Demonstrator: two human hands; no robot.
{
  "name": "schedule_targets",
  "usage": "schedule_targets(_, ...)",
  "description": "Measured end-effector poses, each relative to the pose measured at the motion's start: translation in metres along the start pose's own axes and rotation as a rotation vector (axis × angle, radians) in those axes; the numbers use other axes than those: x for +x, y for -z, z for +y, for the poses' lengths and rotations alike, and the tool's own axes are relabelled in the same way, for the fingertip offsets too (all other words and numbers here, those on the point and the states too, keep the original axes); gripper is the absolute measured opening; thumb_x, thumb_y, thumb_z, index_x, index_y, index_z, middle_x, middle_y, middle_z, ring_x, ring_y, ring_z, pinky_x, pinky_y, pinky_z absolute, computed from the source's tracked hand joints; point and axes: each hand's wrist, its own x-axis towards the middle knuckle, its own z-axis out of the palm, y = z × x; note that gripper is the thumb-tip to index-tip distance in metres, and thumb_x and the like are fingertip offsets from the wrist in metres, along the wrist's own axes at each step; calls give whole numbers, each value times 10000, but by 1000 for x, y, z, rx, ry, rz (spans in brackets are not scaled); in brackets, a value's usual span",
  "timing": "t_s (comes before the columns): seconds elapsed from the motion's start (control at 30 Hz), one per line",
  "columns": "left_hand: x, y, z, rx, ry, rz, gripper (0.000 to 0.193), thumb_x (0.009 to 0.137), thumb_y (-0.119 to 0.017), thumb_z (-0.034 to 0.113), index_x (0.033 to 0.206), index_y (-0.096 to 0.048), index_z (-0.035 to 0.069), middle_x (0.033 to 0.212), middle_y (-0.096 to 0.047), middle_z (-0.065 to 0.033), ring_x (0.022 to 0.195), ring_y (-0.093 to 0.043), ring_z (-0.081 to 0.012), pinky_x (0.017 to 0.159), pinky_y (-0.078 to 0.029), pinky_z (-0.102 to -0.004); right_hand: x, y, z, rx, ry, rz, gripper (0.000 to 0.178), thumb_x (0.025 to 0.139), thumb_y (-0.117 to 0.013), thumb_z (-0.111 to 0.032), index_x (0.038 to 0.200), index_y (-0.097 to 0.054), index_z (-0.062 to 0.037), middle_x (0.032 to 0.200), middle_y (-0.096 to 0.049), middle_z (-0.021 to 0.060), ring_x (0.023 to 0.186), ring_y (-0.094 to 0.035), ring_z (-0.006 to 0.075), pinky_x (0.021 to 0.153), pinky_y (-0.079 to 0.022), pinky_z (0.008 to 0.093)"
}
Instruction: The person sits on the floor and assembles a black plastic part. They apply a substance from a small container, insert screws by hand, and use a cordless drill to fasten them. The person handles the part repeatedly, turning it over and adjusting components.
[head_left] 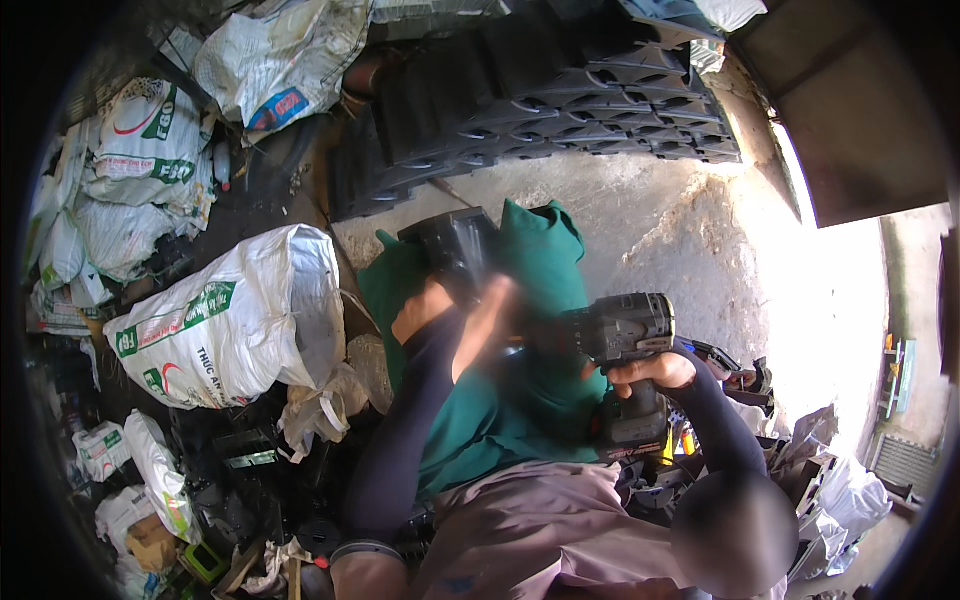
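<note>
My right hand (655, 371) is wrapped round the grip of a dark cordless drill (628, 328), which points left across my lap. Its front end is smeared by motion, so I cannot make out the bit. My left hand (448, 318) holds a glossy black plastic piece (458, 240) against the green cloth (470, 430) over my legs. The fingers on that side are partly blurred. The drill's front end lies a little to the right of this hand. Whether it touches the black piece cannot be seen.
Stacked black ribbed plastic pieces (520, 120) stand ahead on the concrete floor (680, 240). An open white woven sack (225, 325) lies to the left, with more sacks (145, 160) behind it. Dark parts and bags crowd both sides of me. A brown panel (850, 120) stands at the far right.
</note>
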Motion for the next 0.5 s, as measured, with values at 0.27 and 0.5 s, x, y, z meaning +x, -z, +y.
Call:
schedule_targets(0.27,-33,10,4,-98,-161,249,495,712,-719,500,763,-637,15,664,-648,-206,626,-644,-404,599,-511,-479,-17,11,9,-82,40,-38,455,755,-688,-27,1192,-561,-19,987,-680,136,637,-593,151,584,-497,274)
schedule_targets(0.5,-34,9,4,-104,-147,246,456,722,-728,464,809,-644,25,657,-655,-187,611,-645,-397,584,-513,-476,-10,25,16,-13,52,-6,452,742,-722,-68,1165,-576,-9,1010,-678,155,655,-618,169,606,-519,293)
